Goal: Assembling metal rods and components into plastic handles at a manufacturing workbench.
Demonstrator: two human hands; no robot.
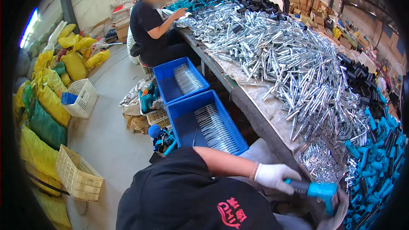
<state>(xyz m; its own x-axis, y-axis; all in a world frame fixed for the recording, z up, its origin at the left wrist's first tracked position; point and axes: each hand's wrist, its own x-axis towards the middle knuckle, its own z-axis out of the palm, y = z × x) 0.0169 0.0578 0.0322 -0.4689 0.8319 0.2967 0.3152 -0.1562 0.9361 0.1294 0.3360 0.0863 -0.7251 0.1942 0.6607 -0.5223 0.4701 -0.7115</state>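
My left hand point(277, 177), in a white glove, is closed around the dark end of a teal-and-black pistol-shaped tool point(320, 190), which looks like a power drill. My right hand point(338, 213), gloved and partly blurred, is at the tool's downward teal grip and appears wrapped round it. The tool is level, over the near edge of the workbench. Just beyond it is a tray of small metal pieces point(320, 162). To the right lies a heap of teal plastic parts point(375, 174). Any small piece inside my left fingers is hidden.
A large pile of silver metal rods point(281, 55) covers the workbench point(272, 132). Two blue bins point(172, 113) beside it hold rows of metal rods. Another person point(151, 25) sits farther along. White crates point(83, 98) and yellow sacks point(49, 102) stand at the left.
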